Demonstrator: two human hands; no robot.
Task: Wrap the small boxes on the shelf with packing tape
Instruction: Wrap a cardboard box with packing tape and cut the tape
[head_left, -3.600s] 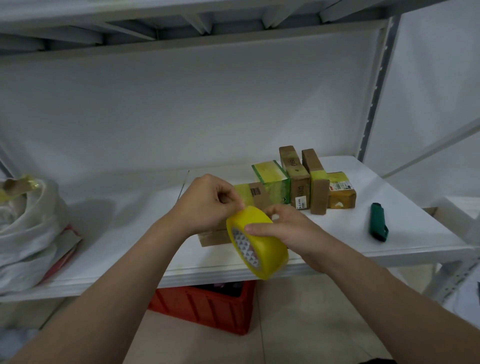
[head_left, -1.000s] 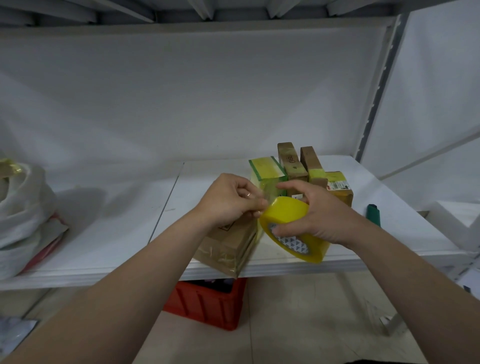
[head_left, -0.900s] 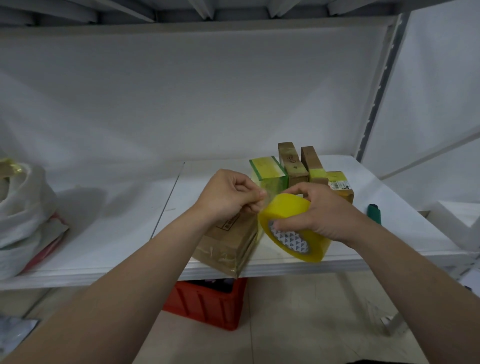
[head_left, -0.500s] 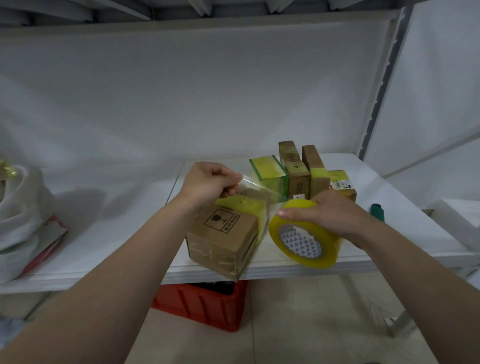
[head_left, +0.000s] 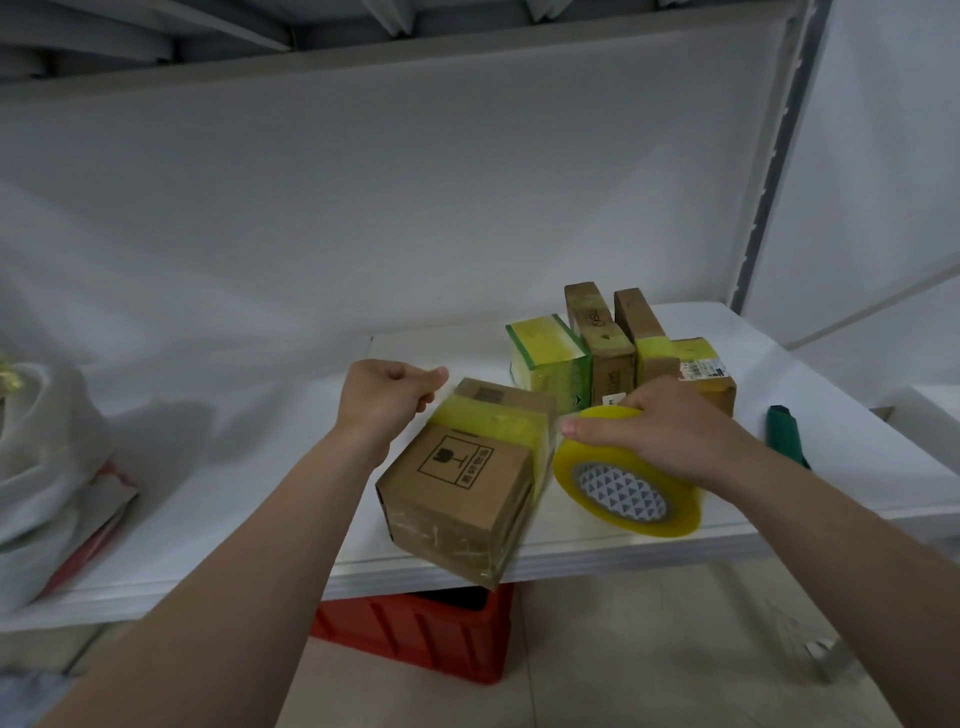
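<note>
The white shelf (head_left: 249, 499) fills the view, and its widest bare stretch runs from the white bag (head_left: 47, 467) slumped at the left end across to the middle. Down on the floor a red crate (head_left: 415, 636) sits under the front edge, right below the action. And here is the cardboard box (head_left: 457, 499), turned at an angle at the front edge, its near bottom corner hanging out past the lip. A yellow tape band (head_left: 488, 423) crosses its top and folds down the right side. Behind it, towards the back right corner, four small boxes (head_left: 602, 358) stand packed together, each touching its neighbour, all carrying yellow tape. The tape roll (head_left: 631, 493) hangs tilted just right of the cardboard box, low over the front edge, with only a thin gap between them. The right hand (head_left: 660, 434) is clamped over the roll's top, fingers curled round the rim. The left hand (head_left: 384, 397) sits at the box's far left corner, fingers curled, thumb reaching the band's end; whether it pinches tape, I cannot tell. Near the right edge lies a green cutter (head_left: 787, 434), with bare shelf between it and the small boxes.
</note>
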